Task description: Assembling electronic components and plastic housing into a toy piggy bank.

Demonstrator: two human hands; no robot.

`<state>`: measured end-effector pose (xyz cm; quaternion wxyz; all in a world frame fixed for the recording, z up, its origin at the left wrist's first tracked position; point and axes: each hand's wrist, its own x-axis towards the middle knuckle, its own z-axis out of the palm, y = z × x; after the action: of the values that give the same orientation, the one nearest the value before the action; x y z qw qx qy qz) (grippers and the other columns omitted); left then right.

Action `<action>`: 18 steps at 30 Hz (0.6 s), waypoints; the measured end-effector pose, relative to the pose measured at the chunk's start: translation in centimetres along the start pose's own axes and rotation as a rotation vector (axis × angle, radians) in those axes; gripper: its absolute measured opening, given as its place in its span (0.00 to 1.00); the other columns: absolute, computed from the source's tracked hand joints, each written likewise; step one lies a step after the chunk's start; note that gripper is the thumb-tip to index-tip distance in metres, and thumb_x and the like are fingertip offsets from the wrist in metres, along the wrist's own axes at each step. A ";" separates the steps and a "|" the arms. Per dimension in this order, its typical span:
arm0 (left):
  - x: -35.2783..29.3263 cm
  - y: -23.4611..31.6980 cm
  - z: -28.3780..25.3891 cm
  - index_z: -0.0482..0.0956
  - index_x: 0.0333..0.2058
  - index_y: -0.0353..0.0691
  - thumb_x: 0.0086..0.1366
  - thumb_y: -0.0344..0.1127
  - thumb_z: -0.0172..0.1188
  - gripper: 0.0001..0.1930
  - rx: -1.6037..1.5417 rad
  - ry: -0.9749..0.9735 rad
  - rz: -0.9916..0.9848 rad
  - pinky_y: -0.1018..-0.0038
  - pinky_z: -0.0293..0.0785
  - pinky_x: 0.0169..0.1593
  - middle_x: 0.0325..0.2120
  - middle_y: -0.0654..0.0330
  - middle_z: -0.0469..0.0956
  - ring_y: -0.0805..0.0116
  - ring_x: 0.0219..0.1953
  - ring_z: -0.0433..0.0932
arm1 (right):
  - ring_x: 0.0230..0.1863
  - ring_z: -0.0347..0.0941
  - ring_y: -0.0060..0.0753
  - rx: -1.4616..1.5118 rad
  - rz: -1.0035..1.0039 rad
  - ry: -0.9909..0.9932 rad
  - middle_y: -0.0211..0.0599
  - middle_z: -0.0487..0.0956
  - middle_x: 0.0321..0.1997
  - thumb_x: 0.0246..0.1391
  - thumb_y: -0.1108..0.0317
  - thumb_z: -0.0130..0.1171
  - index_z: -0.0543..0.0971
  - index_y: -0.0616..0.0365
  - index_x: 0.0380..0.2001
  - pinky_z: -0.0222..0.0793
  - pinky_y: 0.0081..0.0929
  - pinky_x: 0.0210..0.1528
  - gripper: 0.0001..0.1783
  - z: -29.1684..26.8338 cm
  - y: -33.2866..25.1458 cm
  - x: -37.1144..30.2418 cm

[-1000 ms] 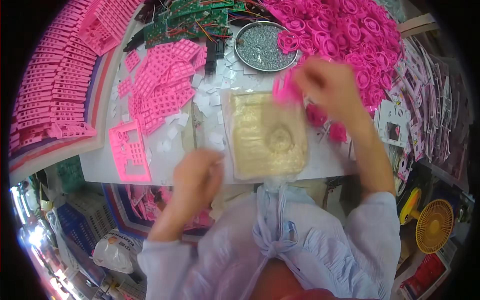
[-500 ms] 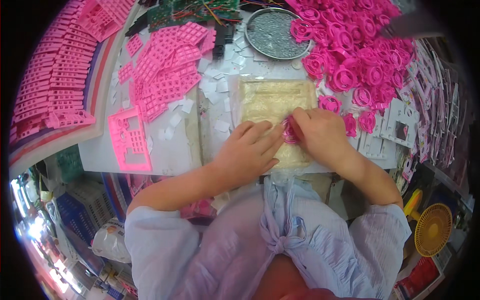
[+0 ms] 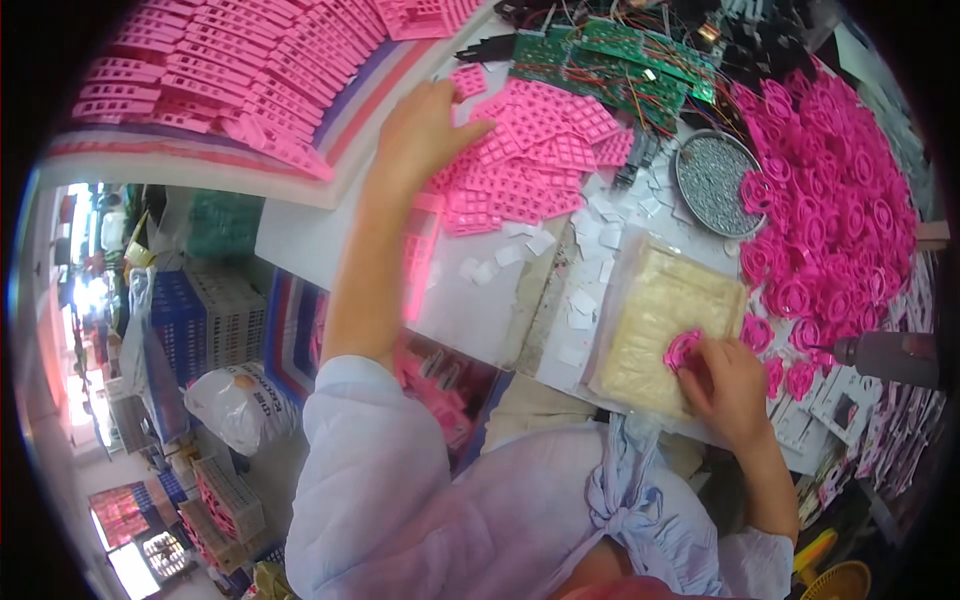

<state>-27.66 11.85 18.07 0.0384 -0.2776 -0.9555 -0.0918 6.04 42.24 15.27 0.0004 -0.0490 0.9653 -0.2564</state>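
Observation:
My left hand [image 3: 420,135] is at the left edge of a pile of pink plastic grid pieces [image 3: 530,130]. Its thumb stands apart from the fingers, and nothing shows between them; the fingertips are partly hidden, close to a small grid piece [image 3: 468,80]. My right hand [image 3: 735,385] is over a yellowish plastic-wrapped pad [image 3: 650,310], with thumb and fingertips closed at the edge of a deep-pink ring-shaped part [image 3: 683,350]. Under my left forearm lies a larger pink frame [image 3: 420,260], mostly covered.
Deep-pink ring parts [image 3: 830,220] are heaped at the right, beside a round tray of small metal pieces [image 3: 720,185]. Green circuit boards with wires [image 3: 610,70] lie behind. Stacked pink frames [image 3: 230,70] fill the far left. A grey tool [image 3: 890,358] juts in at right.
The view has swung left. My left hand has left the pad and reached across to the grid pile. My right hand stays on the pad with the pink ring part.

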 end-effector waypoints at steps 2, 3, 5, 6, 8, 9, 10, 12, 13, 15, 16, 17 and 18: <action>0.1 -3.5 0.0 0.84 0.43 0.34 0.59 0.51 0.72 0.24 -0.113 -0.185 -0.089 0.68 0.77 0.46 0.39 0.54 0.84 0.65 0.42 0.82 | 0.33 0.76 0.47 0.013 0.012 0.005 0.40 0.79 0.30 0.46 0.68 0.71 0.78 0.56 0.36 0.72 0.42 0.34 0.14 0.0 -0.2 0.1; 0.4 -4.5 0.2 0.85 0.40 0.34 0.58 0.53 0.72 0.25 -0.228 -0.148 -0.017 0.67 0.77 0.44 0.34 0.54 0.85 0.66 0.39 0.83 | 0.33 0.76 0.47 0.018 0.012 0.002 0.40 0.79 0.29 0.46 0.69 0.71 0.78 0.56 0.35 0.72 0.42 0.34 0.13 -0.2 -0.2 0.2; 2.8 -6.0 -0.3 0.85 0.39 0.34 0.59 0.53 0.72 0.24 -0.237 0.012 -0.123 0.67 0.78 0.43 0.31 0.56 0.85 0.66 0.36 0.83 | 0.33 0.76 0.47 0.020 0.023 -0.001 0.40 0.79 0.29 0.46 0.69 0.71 0.78 0.56 0.34 0.72 0.41 0.34 0.13 -0.3 -0.4 0.3; 4.9 -6.7 0.0 0.85 0.38 0.33 0.59 0.53 0.72 0.24 -0.250 0.087 -0.163 0.67 0.78 0.42 0.30 0.56 0.85 0.66 0.35 0.83 | 0.33 0.76 0.46 0.018 0.040 -0.002 0.40 0.79 0.29 0.46 0.69 0.71 0.79 0.56 0.34 0.72 0.41 0.34 0.13 -0.2 -0.3 0.1; 9.2 -10.0 1.7 0.85 0.34 0.35 0.58 0.55 0.71 0.24 -0.283 0.272 -0.204 0.64 0.77 0.40 0.29 0.54 0.85 0.60 0.32 0.83 | 0.32 0.76 0.46 0.023 0.052 -0.007 0.39 0.79 0.28 0.46 0.69 0.71 0.79 0.56 0.34 0.72 0.41 0.34 0.12 0.0 -0.6 0.1; 11.4 -10.5 2.3 0.84 0.33 0.36 0.57 0.55 0.71 0.23 -0.277 0.328 -0.217 0.62 0.77 0.39 0.29 0.53 0.85 0.57 0.32 0.83 | 0.32 0.76 0.46 0.020 0.060 -0.008 0.39 0.79 0.28 0.46 0.69 0.71 0.79 0.55 0.34 0.72 0.41 0.33 0.12 0.0 -0.8 0.1; 13.4 -10.8 2.8 0.84 0.32 0.38 0.56 0.55 0.71 0.23 -0.273 0.386 -0.229 0.60 0.77 0.39 0.29 0.52 0.84 0.54 0.32 0.83 | 0.32 0.76 0.45 0.016 0.068 -0.007 0.39 0.79 0.28 0.46 0.69 0.71 0.79 0.55 0.34 0.72 0.40 0.33 0.12 0.0 -1.0 0.2; 17.6 -10.5 4.2 0.84 0.35 0.37 0.56 0.57 0.71 0.25 -0.120 0.462 -0.232 0.60 0.77 0.40 0.29 0.50 0.84 0.55 0.33 0.84 | 0.31 0.76 0.45 0.003 0.084 -0.005 0.38 0.79 0.27 0.46 0.68 0.71 0.79 0.54 0.34 0.72 0.41 0.33 0.12 0.1 -1.0 0.4; 19.1 -10.3 5.2 0.84 0.36 0.37 0.56 0.58 0.71 0.26 -0.047 0.498 -0.239 0.60 0.78 0.40 0.29 0.50 0.84 0.56 0.34 0.84 | 0.31 0.76 0.45 -0.005 0.094 -0.011 0.38 0.79 0.27 0.46 0.67 0.71 0.79 0.54 0.34 0.72 0.41 0.33 0.12 0.0 -1.0 0.1; 21.2 -12.5 5.4 0.83 0.37 0.37 0.54 0.55 0.72 0.25 -0.125 0.418 -0.292 0.56 0.77 0.41 0.30 0.49 0.84 0.54 0.35 0.84 | 0.31 0.76 0.45 0.023 0.036 0.011 0.38 0.78 0.27 0.48 0.66 0.70 0.79 0.53 0.35 0.72 0.41 0.33 0.12 0.3 -0.5 0.2; 21.7 -10.4 5.7 0.83 0.36 0.37 0.55 0.49 0.72 0.20 -0.322 0.359 -0.307 0.60 0.77 0.39 0.30 0.52 0.84 0.59 0.34 0.83 | 0.31 0.76 0.45 0.013 0.074 0.027 0.37 0.78 0.26 0.49 0.65 0.70 0.79 0.53 0.35 0.72 0.41 0.32 0.11 0.2 -0.1 -0.3; 20.8 -16.1 4.7 0.84 0.38 0.38 0.58 0.43 0.70 0.15 -0.257 0.350 -0.309 0.65 0.76 0.39 0.32 0.56 0.84 0.65 0.36 0.81 | 0.31 0.76 0.45 0.033 0.013 0.041 0.37 0.78 0.26 0.50 0.64 0.69 0.79 0.52 0.35 0.72 0.41 0.32 0.11 0.4 -0.2 -0.2; 19.6 -18.8 5.1 0.85 0.39 0.39 0.61 0.38 0.69 0.11 -0.706 0.348 -0.315 0.67 0.76 0.38 0.34 0.59 0.84 0.67 0.37 0.80 | 0.30 0.76 0.45 0.032 0.000 0.063 0.37 0.77 0.25 0.51 0.63 0.68 0.79 0.52 0.36 0.72 0.41 0.32 0.11 0.4 -0.1 -0.2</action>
<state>-54.40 7.53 12.62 0.0874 -0.1045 -0.8755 -0.4636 6.21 41.96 14.94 -0.0292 -0.0408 0.9607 -0.2731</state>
